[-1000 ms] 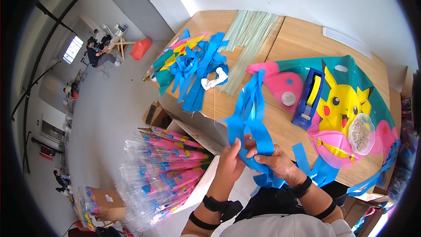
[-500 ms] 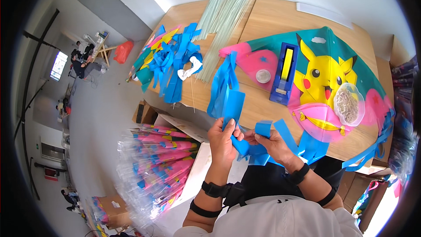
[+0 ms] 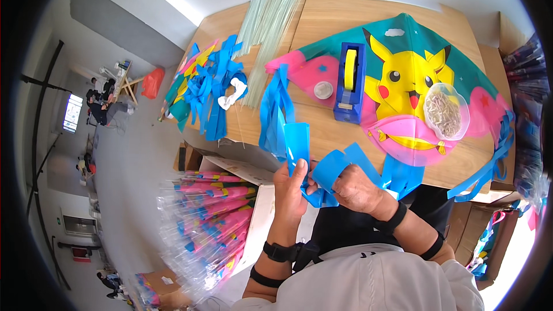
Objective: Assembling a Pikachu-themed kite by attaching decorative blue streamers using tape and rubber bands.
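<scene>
Near the table's front edge, my left hand (image 3: 292, 187) is closed on a blue streamer (image 3: 296, 138), its thumb pressed along the strip. My right hand (image 3: 358, 191) is closed beside it, gripping a curled length of the same blue plastic; its fingertips are partly hidden. A kite (image 3: 397, 57) with a yellow cartoon figure on green and pink lies spread on the table, blue tails hanging off its near edge. On it stand a blue tape dispenser (image 3: 350, 83) with yellow tape and a clear bowl (image 3: 446, 111) of small pale pieces. A small round disc (image 3: 323, 90) lies on its pink part.
A heap of blue streamers (image 3: 216, 83) lies at the table's left, with a white bundle (image 3: 233, 93) on it. Thin pale rods (image 3: 271, 29) lie behind. Below left, an open carton (image 3: 262, 213) stands by packed kites (image 3: 213, 213). People (image 3: 102, 101) sit far left.
My right hand has turned over, bringing a wider loop of blue streamer up between the hands. My left hand keeps its grip. The whole view has shifted slightly.
</scene>
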A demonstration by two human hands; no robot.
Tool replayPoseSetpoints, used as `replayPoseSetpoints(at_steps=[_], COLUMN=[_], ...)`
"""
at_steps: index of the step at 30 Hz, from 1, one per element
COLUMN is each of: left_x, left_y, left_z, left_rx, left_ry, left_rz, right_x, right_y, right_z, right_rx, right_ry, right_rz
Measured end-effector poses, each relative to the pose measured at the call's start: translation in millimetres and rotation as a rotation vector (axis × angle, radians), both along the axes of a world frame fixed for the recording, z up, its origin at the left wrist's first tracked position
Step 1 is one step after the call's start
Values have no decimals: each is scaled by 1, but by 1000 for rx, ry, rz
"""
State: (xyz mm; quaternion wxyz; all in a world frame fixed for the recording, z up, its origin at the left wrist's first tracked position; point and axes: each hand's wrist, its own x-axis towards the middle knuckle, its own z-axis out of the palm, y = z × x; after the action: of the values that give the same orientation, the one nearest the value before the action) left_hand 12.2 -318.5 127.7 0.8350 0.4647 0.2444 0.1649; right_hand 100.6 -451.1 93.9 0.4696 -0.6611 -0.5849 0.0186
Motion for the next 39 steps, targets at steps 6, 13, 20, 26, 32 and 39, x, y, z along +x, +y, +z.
replayPoseSetpoints(at_steps=[6,13,20,26,32,39], left_x=[-4,-5,1,1,9,5], left_y=[-5,-13,-25,-35,-43,-43], left_z=[7,-14,-7,-1,-9,-24], left_rx=[87,-22,90,543,49,-86], left_ry=[24,-38,-70,-33,26,-79], left_rz=[-188,-100,-150,-305,-177,-77], right_x=[-1,-9,-12,-15,-18,-27], right_y=[-10,-11,-20,-29,-28,-31], right_z=[13,15,22,32,41,28], right_rx=[-151,-154,-208,-301,-578,-397], right_ry=[-274,-345,-298,-102,-136,-140], right_rz=[-65,-187,-236,-195,-195,-318])
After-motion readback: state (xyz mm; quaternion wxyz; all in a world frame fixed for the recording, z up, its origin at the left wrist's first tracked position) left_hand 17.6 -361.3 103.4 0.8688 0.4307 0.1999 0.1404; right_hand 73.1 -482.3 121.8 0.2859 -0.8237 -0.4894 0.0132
